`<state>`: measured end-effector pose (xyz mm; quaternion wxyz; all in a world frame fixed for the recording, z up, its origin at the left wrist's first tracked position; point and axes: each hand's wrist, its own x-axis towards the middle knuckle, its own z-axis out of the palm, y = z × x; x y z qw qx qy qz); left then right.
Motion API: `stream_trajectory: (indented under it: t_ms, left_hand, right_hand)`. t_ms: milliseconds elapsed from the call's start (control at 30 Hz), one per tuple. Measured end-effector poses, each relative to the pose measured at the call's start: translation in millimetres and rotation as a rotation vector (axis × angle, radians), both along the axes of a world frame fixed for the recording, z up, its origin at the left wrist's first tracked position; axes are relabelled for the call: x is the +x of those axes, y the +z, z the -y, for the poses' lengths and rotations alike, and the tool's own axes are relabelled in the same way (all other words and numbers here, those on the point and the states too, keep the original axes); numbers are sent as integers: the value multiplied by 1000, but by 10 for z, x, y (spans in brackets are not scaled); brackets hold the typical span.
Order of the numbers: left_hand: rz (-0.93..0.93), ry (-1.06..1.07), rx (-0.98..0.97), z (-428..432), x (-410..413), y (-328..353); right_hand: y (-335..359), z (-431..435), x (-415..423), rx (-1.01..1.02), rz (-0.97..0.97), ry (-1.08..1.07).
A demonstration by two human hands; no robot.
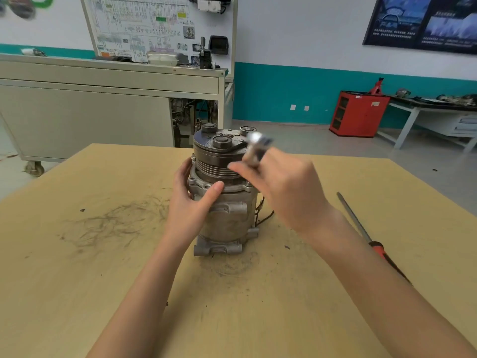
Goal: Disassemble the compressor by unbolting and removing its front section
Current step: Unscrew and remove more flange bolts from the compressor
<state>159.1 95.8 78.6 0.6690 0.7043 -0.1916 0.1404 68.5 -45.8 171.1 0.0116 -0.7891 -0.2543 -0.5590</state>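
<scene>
Compressor (227, 218) upright, mid surface (103, 280), toward far edge. Looks heavy, rigid cast metal, dusty; best held round body below flange (204, 186). Left grip (189, 202) curled round body there. Right grip (281, 192) closed on blurred tool (254, 148).

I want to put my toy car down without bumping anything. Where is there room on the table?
The wide scuffed stretch left of the left hand is bare, and the near table between the forearms. Around the compressor, right hand, its tool and screwdriver it is crowded.

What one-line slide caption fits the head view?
Left hand steadies the upright compressor on the table; right hand holds a blurred tool.
</scene>
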Motion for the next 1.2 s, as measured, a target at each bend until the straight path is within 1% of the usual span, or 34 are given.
stream_trajectory:
  t_ms: [67, 167, 200, 300, 400, 433, 500, 533, 567, 600, 633, 700, 733, 800, 867, 933, 1000, 1100, 1200]
  left_hand:
    - [-1, 11, 17, -18, 4, -11]
    - [-37, -33, 22, -17, 9, 2]
    - [-41, -44, -11, 7, 16, 7]
    - [-61, -18, -212, 84, 65, 55]
    - [-7, -17, -231, 118, 85, 90]
    - [-28, -13, -249, 116, 78, 92]
    - [-33, -13, -164, 74, 60, 48]
    - [-20, -21, -89, 45, 32, 24]
    - [-11, -20, -40, 21, 27, -5]
    - [-14, -18, -21, 2, 15, -17]
    - [-19, -14, -20, -17, 10, -24]
    - [-20, -1, -9, -21, 3, -25]
    - [-24, 3, -2, -14, 4, -23]
    - [-31, 10, -8, -6, 10, -26]
    - [-29, 18, -15, -3, 18, -39]
    - [-29, 24, -17, -2, 14, -41]
    - [-32, 23, -18, -4, 10, -46]
    - [-37, 21, -14, -9, 5, -51]
    - [-48, 17, -8, -16, 1, -45]
  right_hand:
    - [-31, -76, -29, -87, 56, -110]
    - [-93, -190, -57, -147, 98, -190]
    - [-126, -239, -62, -162, 116, -216]
    - [-240, -366, -63, -214, 164, -286]
    - [-300, -419, -32, -200, 200, -303]
    - [-304, -402, -24, -183, 202, -291]
    - [-326, -285, -31, -144, 197, -232]
    - [-356, -187, -47, -96, 162, -152]
    - [-398, -71, -73, 5, 83, -23]
    - [-437, 50, -111, 174, -46, 143]
    - [-468, 174, -150, 394, -211, 314]
    - [-502, 405, -174, 835, -567, 592]
    - [-502, 518, -145, 1005, -728, 710]
    - [-463, 714, -16, 1219, -989, 920]
    - [-408, 833, 141, 1323, -1144, 1037]
    - [-389, 882, 318, 1400, -1227, 1108]
    - [-383, 883, 453, 1434, -1280, 1156]
    - [-387, 877, 546, 1456, -1311, 1208]
    - [-383, 848, 534, 1534, -1255, 1207]
